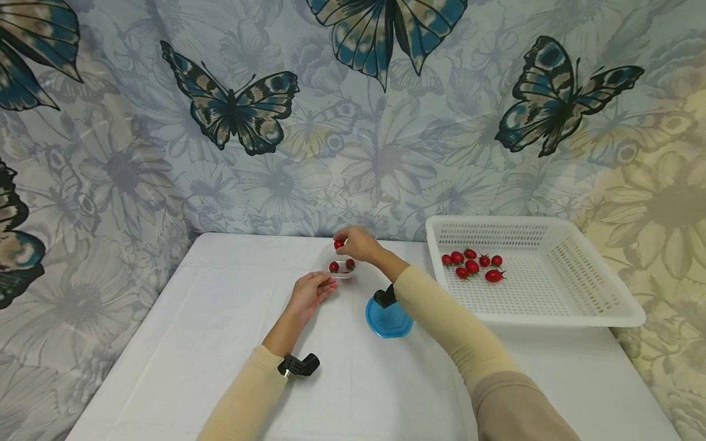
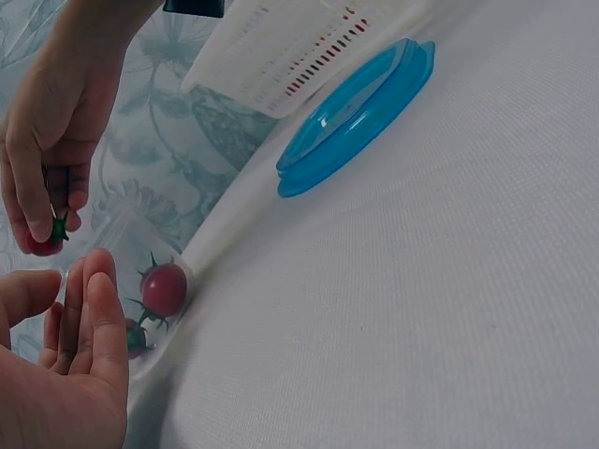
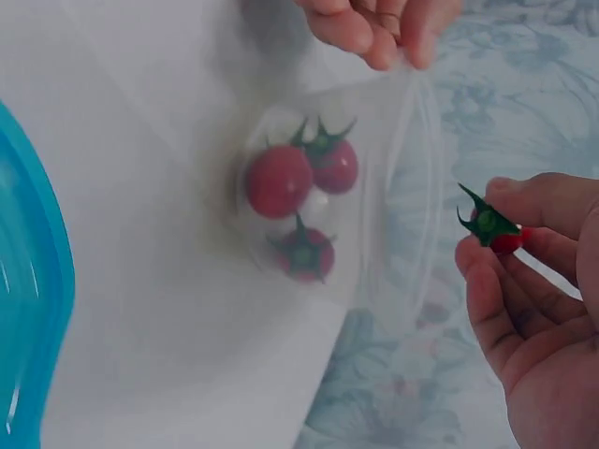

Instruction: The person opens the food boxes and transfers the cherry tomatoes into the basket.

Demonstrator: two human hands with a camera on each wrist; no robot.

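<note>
A clear plastic container (image 3: 374, 215) stands on the table with three cherry tomatoes (image 3: 278, 181) in it, their green stems on. My left hand (image 1: 310, 296) pinches its rim between thumb and fingers, as the right wrist view shows. Above the container's opening, my right hand (image 1: 360, 244) holds another cherry tomato (image 3: 505, 241) by the fingertips, its green stem facing out. In the left wrist view the fingers of my left hand (image 2: 70, 365) partly cover the container.
A blue lid (image 1: 388, 318) lies on the white table (image 1: 231, 306), below my right forearm. On the right, a white perforated basket (image 1: 551, 306) contains several more cherry tomatoes (image 1: 493, 276). A butterfly-printed cloth (image 1: 386, 153) hangs behind the table.
</note>
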